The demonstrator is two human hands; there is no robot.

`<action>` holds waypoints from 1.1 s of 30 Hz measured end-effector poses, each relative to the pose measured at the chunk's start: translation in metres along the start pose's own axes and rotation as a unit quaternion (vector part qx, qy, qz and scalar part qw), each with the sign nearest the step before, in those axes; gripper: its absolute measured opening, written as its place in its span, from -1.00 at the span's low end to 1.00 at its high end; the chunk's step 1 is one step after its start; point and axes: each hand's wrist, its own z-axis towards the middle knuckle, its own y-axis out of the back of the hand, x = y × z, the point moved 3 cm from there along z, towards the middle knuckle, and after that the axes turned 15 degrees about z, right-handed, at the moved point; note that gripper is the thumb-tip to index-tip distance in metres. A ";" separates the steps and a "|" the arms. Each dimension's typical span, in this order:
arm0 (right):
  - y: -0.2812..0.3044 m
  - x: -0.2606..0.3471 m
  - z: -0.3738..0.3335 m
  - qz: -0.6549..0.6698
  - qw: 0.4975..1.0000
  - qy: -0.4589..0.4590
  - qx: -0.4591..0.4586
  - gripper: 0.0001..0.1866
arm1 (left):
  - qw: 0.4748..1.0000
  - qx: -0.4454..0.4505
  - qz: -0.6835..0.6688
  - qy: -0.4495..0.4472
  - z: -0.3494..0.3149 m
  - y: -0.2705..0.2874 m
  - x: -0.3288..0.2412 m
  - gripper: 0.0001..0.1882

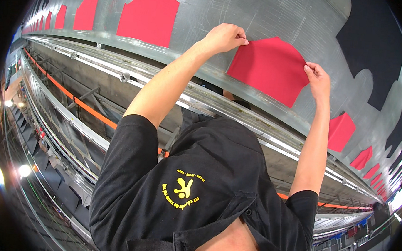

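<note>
A red cut fabric piece (270,70) lies over the near edge of a long grey metal table (207,12), held at two corners. My left hand (227,38) pinches its upper left corner between thumb and fingers. At the right corner my right hand (318,79) grips the cloth the same way. To the left another red fabric piece (148,17) of similar shape lies flat on the table. Beyond my right forearm sits a further red piece (341,132), with a fold in it.
More red pieces run in a row along the near edge on both sides, such as one at left (86,13) and one at right (362,158). Large black fabric pieces (371,48) lie at the far right. A metal rail (126,77) runs below the table edge, beside my body.
</note>
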 end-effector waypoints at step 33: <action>-0.021 -0.069 -0.119 0.101 0.977 -0.166 -0.087 -0.63 | 0.997 -0.006 -0.005 0.076 -0.026 -0.014 0.009 -0.62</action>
